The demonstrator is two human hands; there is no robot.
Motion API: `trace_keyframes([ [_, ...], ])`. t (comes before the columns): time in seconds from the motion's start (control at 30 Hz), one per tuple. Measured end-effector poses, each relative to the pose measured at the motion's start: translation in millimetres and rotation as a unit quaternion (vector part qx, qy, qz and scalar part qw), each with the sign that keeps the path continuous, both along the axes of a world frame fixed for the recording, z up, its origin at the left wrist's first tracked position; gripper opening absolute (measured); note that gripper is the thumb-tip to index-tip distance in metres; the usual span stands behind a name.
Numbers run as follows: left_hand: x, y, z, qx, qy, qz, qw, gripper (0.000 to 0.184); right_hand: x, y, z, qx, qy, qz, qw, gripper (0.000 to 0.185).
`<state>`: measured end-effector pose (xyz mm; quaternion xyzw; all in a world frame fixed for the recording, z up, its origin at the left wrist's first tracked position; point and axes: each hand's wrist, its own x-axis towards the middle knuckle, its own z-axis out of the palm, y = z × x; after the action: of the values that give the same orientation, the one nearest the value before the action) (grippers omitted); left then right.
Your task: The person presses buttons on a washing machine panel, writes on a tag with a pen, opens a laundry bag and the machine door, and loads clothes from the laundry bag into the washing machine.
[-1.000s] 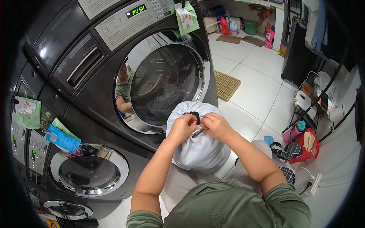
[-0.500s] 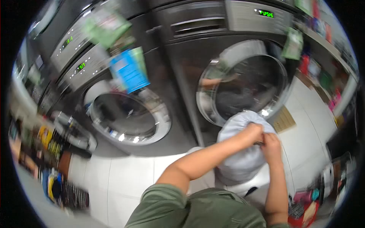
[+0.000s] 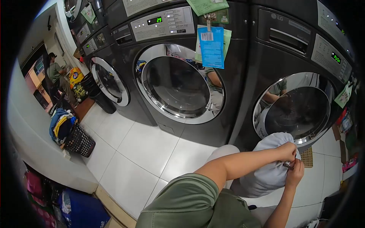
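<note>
2 bare hands are working at the gathered top of the white bag [image 3: 266,173], which is sitting before the right-hand washer [image 3: 300,110]. The left hand [image 3: 287,152] is curling closed, its hold hiding from view; the right hand [image 3: 296,173] is pinching a dark tie [image 3: 290,165].

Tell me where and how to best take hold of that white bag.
Probably the bag's gathered neck, coming from above: the cloth bunches narrow there, by the left hand and right hand, while the body below bulges wide and round.
</note>
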<state>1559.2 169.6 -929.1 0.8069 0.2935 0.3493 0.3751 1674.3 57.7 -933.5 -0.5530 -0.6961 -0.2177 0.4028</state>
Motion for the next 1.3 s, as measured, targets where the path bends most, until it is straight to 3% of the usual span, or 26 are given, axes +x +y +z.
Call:
trace_keyframes([
  [0.07, -9, 9, -3, -0.010, -0.021, -0.073, 0.997, 0.014, 10, 2, -8, -0.018, 0.070, 0.019, 0.997, 0.024],
  [0.1, -9, 11, -4, -0.019, -0.033, -0.120, 0.992, 0.014, 11, 1, -8, -0.018, 0.066, 0.043, 0.997, 0.028],
  [0.13, -12, 10, -1, 0.045, 0.028, -0.131, 0.990, 0.019, 11, 0, -1, -0.017, 0.063, 0.055, 0.996, 0.031],
  [0.23, -14, -3, 8, 0.015, 0.008, -0.155, 0.988, 0.026, 2, -14, 16, -0.032, 0.042, 0.030, 0.998, 0.031],
  [0.3, -15, 0, 16, 0.146, 0.041, -0.160, 0.975, 0.023, 6, -17, 25, -0.043, 0.054, 0.037, 0.997, 0.026],
  [0.47, -17, 4, 30, 0.262, 0.109, -0.211, 0.935, 0.015, 14, -10, 20, -0.033, 0.041, 0.058, 0.997, 0.020],
  [0.6, -11, 0, 39, 0.058, 0.091, -0.135, 0.985, 0.014, 10, -11, 18, -0.028, 0.054, -0.003, 0.998, 0.017],
  [0.7, -5, 9, 26, -0.020, 0.060, -0.141, 0.988, 0.014, 5, -5, 10, 0.057, 0.045, -0.028, 0.997, 0.017],
  [0.8, -6, 10, 20, -0.063, 0.077, -0.114, 0.989, 0.016, 7, -4, 5, 0.064, 0.066, 0.001, 0.996, 0.022],
  [0.87, -10, 5, 30, -0.073, 0.090, -0.084, 0.990, 0.017, 8, -9, 8, -0.039, 0.209, 0.036, 0.976, 0.025],
  [0.9, -12, 7, 35, -0.157, 0.114, -0.091, 0.977, 0.013, 9, -12, 11, -0.089, 0.278, 0.052, 0.955, 0.027],
  [1.0, -17, -1, 71, -0.108, 0.153, -0.085, 0.979, 0.015, -1, -20, 42, -0.040, 0.198, 0.054, 0.978, 0.034],
  [1.13, -10, -6, 78, 0.119, 0.214, -0.093, 0.965, 0.022, 0, -18, 45, -0.028, 0.041, 0.001, 0.999, 0.025],
  [1.3, -4, -1, 62, -0.008, 0.158, -0.091, 0.983, 0.017, 3, -16, 33, -0.053, 0.063, -0.023, 0.996, 0.020],
])
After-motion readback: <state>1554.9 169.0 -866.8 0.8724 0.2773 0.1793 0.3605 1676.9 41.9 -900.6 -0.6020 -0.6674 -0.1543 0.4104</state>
